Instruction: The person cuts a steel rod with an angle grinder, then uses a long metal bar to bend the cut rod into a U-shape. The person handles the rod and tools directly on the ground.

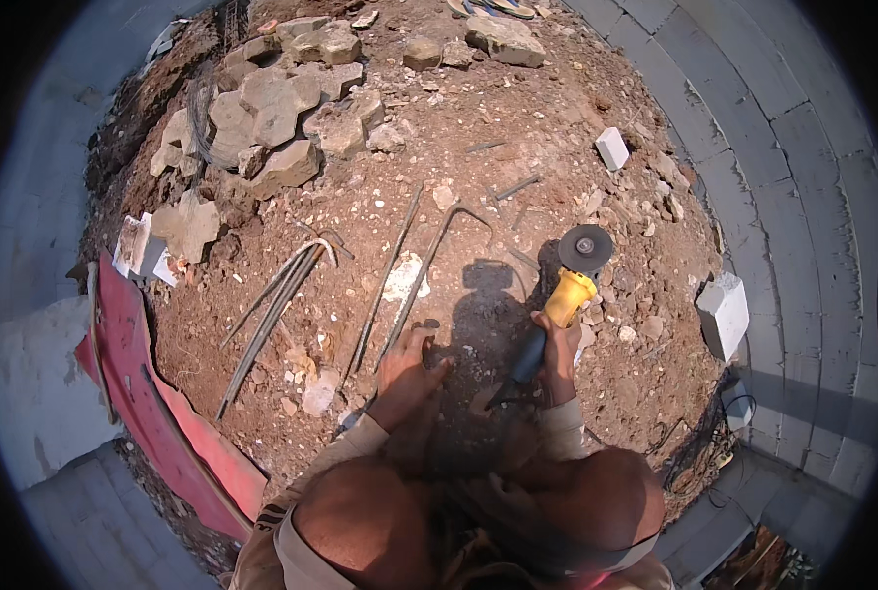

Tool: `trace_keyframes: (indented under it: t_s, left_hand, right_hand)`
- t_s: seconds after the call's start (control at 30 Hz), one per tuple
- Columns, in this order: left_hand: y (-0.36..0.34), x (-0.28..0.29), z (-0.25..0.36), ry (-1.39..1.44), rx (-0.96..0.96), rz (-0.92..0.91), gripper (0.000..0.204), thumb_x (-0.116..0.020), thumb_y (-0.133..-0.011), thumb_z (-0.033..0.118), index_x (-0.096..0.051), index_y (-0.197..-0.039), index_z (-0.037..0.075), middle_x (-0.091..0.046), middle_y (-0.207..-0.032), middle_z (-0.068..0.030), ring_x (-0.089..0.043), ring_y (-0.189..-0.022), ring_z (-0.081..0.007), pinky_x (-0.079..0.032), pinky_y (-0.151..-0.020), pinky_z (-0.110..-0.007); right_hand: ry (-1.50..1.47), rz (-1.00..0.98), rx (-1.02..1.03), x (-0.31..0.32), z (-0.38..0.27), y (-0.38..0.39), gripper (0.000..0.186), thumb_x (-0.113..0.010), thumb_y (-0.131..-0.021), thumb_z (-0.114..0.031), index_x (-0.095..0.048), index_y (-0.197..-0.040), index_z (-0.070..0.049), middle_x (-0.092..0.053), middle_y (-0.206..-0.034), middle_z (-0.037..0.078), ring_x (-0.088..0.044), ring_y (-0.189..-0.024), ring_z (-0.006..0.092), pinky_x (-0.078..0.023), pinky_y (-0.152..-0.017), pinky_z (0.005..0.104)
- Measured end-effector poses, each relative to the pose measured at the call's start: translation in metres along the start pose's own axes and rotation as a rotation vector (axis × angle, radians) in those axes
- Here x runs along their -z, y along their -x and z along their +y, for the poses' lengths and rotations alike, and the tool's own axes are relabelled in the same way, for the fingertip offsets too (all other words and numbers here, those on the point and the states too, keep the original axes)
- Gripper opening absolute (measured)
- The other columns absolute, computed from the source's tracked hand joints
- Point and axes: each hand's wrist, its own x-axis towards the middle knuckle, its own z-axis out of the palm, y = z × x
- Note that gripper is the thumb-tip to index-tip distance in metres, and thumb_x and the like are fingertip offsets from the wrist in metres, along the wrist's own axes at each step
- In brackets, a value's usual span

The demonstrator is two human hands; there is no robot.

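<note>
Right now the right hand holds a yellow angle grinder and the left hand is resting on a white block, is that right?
Not quite. The head view shows the left hand down on the dirt at the near end of a bent steel rod, not on a white block. The right hand does hold the yellow angle grinder.

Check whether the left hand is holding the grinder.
No, the grinder is gripped by the right hand, while the left hand rests by a bent steel rod.

Sunlit reddish dirt ground (pixel 517 128) strewn with stones, a rock pile (pixel 272 108) at eleven o'clock, a curved grey block wall (pixel 803 167) from one to four, a red sheet (pixel 134 383) at eight.
</note>
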Motion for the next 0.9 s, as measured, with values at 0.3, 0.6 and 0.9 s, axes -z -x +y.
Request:
trace_keyframes:
  t_s: [0.3,0.6,0.9]
  left_hand:
    - [0.038,-0.001,-0.081,-0.283,0.27,0.127,0.034,-0.058,-0.101,0.033,-0.063,-0.12,0.006,-0.063,-0.115,-0.0233,-0.067,-0.091,-0.0457,-0.053,-0.078,-0.056]
    - [0.012,0.016,-0.038,0.115,0.309,0.107,0.03,-0.057,-0.104,0.03,-0.067,-0.11,0.003,-0.067,-0.082,-0.0289,-0.065,-0.078,-0.0484,-0.049,-0.068,-0.053]
    - [-0.096,-0.056,0.054,1.135,0.403,-0.028,0.032,-0.049,-0.111,0.027,-0.06,-0.088,0.007,-0.044,-0.067,0.0047,-0.038,-0.062,-0.0046,-0.032,-0.055,-0.025]
  right_hand:
    - [0.052,-0.02,-0.122,0.02,0.011,-0.008,0.046,-0.079,-0.075,-0.009,-0.055,-0.112,0.0,-0.062,-0.085,0.008,-0.064,-0.066,0.0187,-0.055,-0.057,0.0323]
    - [0.267,-0.025,-0.072,0.026,0.003,-0.018,0.04,-0.078,-0.074,-0.011,-0.06,-0.107,0.001,-0.066,-0.089,0.01,-0.064,-0.069,0.0184,-0.052,-0.062,0.0312]
    - [0.393,-0.009,0.023,0.04,-0.066,-0.055,0.052,-0.08,-0.072,-0.015,-0.059,-0.117,0.001,-0.066,-0.102,0.008,-0.064,-0.088,0.0195,-0.05,-0.08,0.0325]
